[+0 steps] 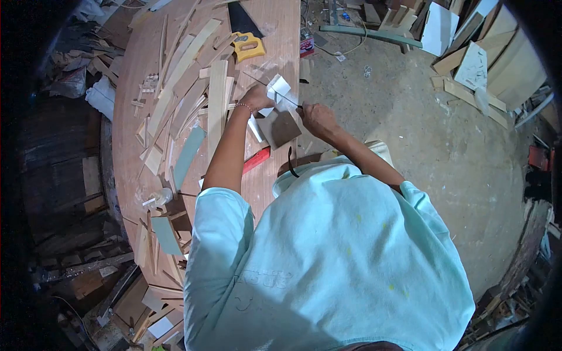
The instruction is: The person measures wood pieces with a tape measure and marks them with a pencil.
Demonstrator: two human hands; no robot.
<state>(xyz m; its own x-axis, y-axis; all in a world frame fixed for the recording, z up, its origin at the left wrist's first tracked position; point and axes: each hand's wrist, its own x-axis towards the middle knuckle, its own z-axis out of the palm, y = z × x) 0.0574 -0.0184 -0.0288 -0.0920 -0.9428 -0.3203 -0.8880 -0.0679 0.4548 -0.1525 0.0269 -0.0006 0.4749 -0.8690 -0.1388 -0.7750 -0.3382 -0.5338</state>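
My left hand (pixel 256 97) presses on a small white piece (pixel 280 89) that lies on the wooden tabletop (pixel 275 23). A bracelet sits on that wrist. My right hand (pixel 318 119) is closed around a thin dark tool whose tip meets the white piece near its right edge. What kind of tool it is I cannot tell. A brown square board (pixel 280 127) lies just below the two hands, partly under the white piece. A red flat tool (pixel 256 159) lies on the table nearer my body.
Several wood strips and offcuts (pixel 187 88) cover the table's left half. A yellow-handled saw (pixel 246 44) lies at the far end. White and wooden panels (pixel 468 52) lean on the concrete floor (pixel 410 117) to the right. Scrap wood (pixel 105 281) is piled at the lower left.
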